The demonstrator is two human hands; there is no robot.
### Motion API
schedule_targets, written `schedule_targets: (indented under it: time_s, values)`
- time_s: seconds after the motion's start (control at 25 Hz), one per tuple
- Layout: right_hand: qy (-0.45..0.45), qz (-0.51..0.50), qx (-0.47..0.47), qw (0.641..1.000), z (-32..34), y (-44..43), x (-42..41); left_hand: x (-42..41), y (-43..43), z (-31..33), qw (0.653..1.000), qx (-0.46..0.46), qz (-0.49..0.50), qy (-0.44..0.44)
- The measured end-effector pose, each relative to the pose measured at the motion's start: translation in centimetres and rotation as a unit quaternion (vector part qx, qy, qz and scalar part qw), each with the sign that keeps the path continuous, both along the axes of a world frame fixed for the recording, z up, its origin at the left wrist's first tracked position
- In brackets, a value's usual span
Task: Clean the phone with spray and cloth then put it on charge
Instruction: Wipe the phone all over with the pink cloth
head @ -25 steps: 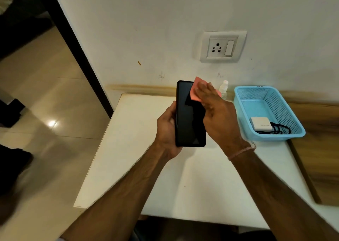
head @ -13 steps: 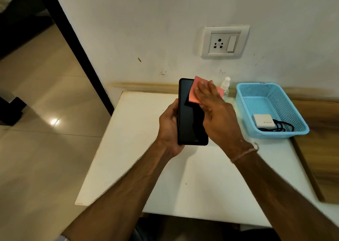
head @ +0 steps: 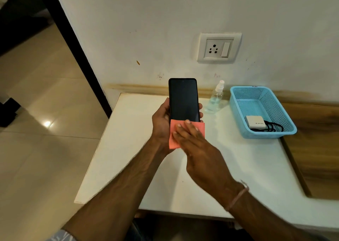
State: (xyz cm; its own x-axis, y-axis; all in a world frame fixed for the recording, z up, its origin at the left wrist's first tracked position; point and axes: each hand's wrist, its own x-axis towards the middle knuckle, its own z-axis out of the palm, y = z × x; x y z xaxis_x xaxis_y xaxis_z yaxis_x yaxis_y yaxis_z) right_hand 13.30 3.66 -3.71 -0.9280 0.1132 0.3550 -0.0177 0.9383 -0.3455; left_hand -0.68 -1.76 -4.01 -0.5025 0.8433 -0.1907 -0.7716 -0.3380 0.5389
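Black rectangular phone (head: 184, 99) upright, screen twd camera, above white tabletop (head: 128, 149). Left hand (head: 161, 123) grips its lower half, thumb one side, fingertips the other. Pink square cloth (head: 200, 128) covers phone's bottom end; right hand (head: 200, 152) lies on it, fingers straight, pressing. Clear plastic spray bottle (head: 215, 98) stands just right of phone; blue mesh basket (head: 264, 135) w/ white charger (head: 255, 122) + black cable (head: 271, 128) further right.

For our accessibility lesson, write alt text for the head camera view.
A left hand holds a phone upright while the right hand presses a pink cloth on its lower end, above a table with a spray bottle and blue basket.
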Motion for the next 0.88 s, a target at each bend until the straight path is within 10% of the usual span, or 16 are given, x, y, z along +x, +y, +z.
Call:
schedule_targets:
  time_s: [0.32,0.88]
  values:
    - [-0.036,-0.081,0.015,0.996,6.1,5.2,-9.6,0.9,0.1,-0.2,0.994,-0.064,0.077,0.037]
    - [-0.005,0.007,0.048,0.999,1.3,1.3,-0.7,-0.1,-0.1,-0.2,1.000,0.017,0.015,0.010]
